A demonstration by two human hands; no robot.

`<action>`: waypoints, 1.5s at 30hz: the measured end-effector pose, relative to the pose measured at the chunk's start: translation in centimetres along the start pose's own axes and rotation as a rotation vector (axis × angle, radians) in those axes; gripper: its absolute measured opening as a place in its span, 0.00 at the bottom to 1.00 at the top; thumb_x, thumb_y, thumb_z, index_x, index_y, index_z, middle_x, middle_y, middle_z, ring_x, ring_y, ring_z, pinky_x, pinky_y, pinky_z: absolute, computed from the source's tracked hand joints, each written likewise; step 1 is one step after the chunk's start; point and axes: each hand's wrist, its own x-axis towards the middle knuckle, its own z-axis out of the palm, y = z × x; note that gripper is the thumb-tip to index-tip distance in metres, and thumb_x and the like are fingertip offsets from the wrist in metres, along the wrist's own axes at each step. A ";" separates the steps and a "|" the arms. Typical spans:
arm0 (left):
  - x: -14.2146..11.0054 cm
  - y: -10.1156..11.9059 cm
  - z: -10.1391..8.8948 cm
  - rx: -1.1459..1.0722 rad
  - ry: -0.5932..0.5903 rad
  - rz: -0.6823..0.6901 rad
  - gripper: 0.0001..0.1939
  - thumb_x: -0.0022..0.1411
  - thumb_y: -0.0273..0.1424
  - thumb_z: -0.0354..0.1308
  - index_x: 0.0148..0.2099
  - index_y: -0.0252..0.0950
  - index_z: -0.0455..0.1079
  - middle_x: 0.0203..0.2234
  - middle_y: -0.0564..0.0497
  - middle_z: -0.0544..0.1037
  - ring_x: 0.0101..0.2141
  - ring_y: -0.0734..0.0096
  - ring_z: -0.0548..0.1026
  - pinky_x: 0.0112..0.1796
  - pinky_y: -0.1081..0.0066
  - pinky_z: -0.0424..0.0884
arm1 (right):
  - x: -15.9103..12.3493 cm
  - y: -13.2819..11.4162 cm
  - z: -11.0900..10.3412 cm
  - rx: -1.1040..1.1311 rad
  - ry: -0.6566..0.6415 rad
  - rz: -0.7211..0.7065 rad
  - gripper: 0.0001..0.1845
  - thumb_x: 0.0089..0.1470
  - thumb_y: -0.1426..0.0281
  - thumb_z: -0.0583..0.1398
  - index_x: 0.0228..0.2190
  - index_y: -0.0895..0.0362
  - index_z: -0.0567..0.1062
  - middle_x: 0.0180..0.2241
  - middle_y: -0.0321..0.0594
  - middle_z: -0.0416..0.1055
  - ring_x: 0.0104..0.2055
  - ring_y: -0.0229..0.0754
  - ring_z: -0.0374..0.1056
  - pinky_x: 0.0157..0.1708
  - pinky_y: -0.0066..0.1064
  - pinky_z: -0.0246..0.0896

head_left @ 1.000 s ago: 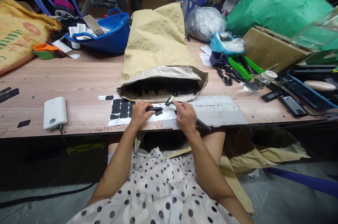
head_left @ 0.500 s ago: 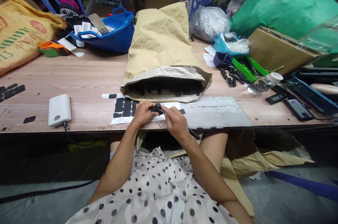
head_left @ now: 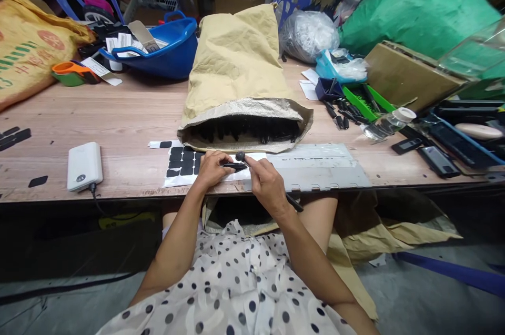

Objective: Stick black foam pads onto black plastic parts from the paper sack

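Near the table's front edge, my left hand (head_left: 213,169) pinches a small, slim black piece (head_left: 235,166) that points right. My right hand (head_left: 267,183) is closed around a black rod-like tool (head_left: 294,202), whose end sticks out by the wrist. A dark round knob (head_left: 240,156) shows at the right fingertips, just above the black piece; whether it belongs to the rod is hidden by my fingers. Beneath the left hand lies a white sheet (head_left: 169,181) of black rounded-square stickers (head_left: 182,156). A grey metal plate (head_left: 323,166) lies under and right of the right hand.
An open tan sack (head_left: 236,56) of black parts lies just beyond my hands. A white power bank (head_left: 84,165) with a cable sits left. At right are a clear bottle (head_left: 390,123), a green tray (head_left: 365,106) and black devices (head_left: 437,160). A blue basin (head_left: 169,53) stands behind.
My right fingertips and the round knob have shifted slightly right, away from my left fingers. More of the black piece in my left hand shows. The whole view has slid a little.
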 end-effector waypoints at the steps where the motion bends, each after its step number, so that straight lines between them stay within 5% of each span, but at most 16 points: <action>1: 0.0 0.0 0.0 0.002 0.002 0.000 0.09 0.51 0.29 0.67 0.37 0.43 0.79 0.38 0.53 0.80 0.50 0.55 0.69 0.55 0.55 0.61 | -0.1 0.1 0.1 -0.009 -0.017 0.000 0.23 0.65 0.75 0.51 0.56 0.51 0.75 0.35 0.39 0.71 0.38 0.40 0.68 0.37 0.26 0.63; 10: -0.2 -0.2 0.2 0.050 0.021 0.025 0.09 0.51 0.31 0.66 0.38 0.43 0.78 0.39 0.53 0.80 0.49 0.55 0.69 0.52 0.56 0.63 | 0.4 1.9 -0.1 -0.109 0.048 0.058 0.23 0.64 0.76 0.50 0.54 0.51 0.76 0.37 0.40 0.72 0.41 0.41 0.67 0.41 0.28 0.62; 18: -0.3 -0.5 0.5 0.104 0.023 0.075 0.09 0.54 0.34 0.66 0.40 0.45 0.80 0.38 0.51 0.79 0.48 0.54 0.69 0.49 0.57 0.63 | 0.9 5.3 1.2 -0.351 0.050 0.067 0.20 0.60 0.77 0.55 0.48 0.52 0.80 0.35 0.43 0.70 0.38 0.45 0.61 0.35 0.32 0.54; 27: -0.8 -1.3 0.7 0.042 0.077 0.300 0.11 0.65 0.38 0.55 0.41 0.39 0.77 0.37 0.47 0.78 0.43 0.58 0.71 0.48 0.58 0.66 | 0.5 5.4 2.2 -0.418 0.076 0.088 0.22 0.61 0.76 0.55 0.53 0.50 0.78 0.36 0.43 0.68 0.38 0.46 0.57 0.36 0.33 0.51; 31: -3.6 0.8 0.7 -0.161 -0.189 0.396 0.14 0.69 0.38 0.50 0.45 0.38 0.75 0.37 0.49 0.79 0.38 0.64 0.75 0.42 0.66 0.70 | 0.5 5.4 2.1 -0.417 0.033 0.096 0.24 0.60 0.75 0.55 0.54 0.49 0.77 0.37 0.44 0.67 0.39 0.46 0.57 0.36 0.34 0.51; 34: -6.0 2.5 1.6 -0.086 -0.445 0.424 0.14 0.70 0.38 0.49 0.44 0.40 0.74 0.35 0.51 0.80 0.37 0.65 0.76 0.40 0.68 0.70 | 0.5 5.4 2.1 -0.399 0.022 0.107 0.23 0.60 0.75 0.55 0.54 0.48 0.77 0.38 0.45 0.66 0.39 0.47 0.57 0.37 0.34 0.51; 39: -7.6 4.3 3.5 0.305 -0.453 0.335 0.11 0.71 0.36 0.49 0.42 0.39 0.72 0.38 0.47 0.80 0.37 0.61 0.78 0.39 0.66 0.70 | 0.5 5.5 2.1 -0.375 0.009 0.116 0.23 0.60 0.74 0.55 0.54 0.48 0.77 0.38 0.45 0.66 0.40 0.47 0.56 0.37 0.34 0.51; 45: -8.3 5.6 5.0 0.501 -0.540 0.155 0.12 0.71 0.33 0.49 0.49 0.38 0.72 0.44 0.42 0.80 0.40 0.56 0.81 0.39 0.64 0.72 | 0.5 5.4 2.1 -0.373 0.021 0.116 0.23 0.60 0.74 0.55 0.53 0.48 0.78 0.37 0.45 0.66 0.39 0.47 0.56 0.36 0.34 0.51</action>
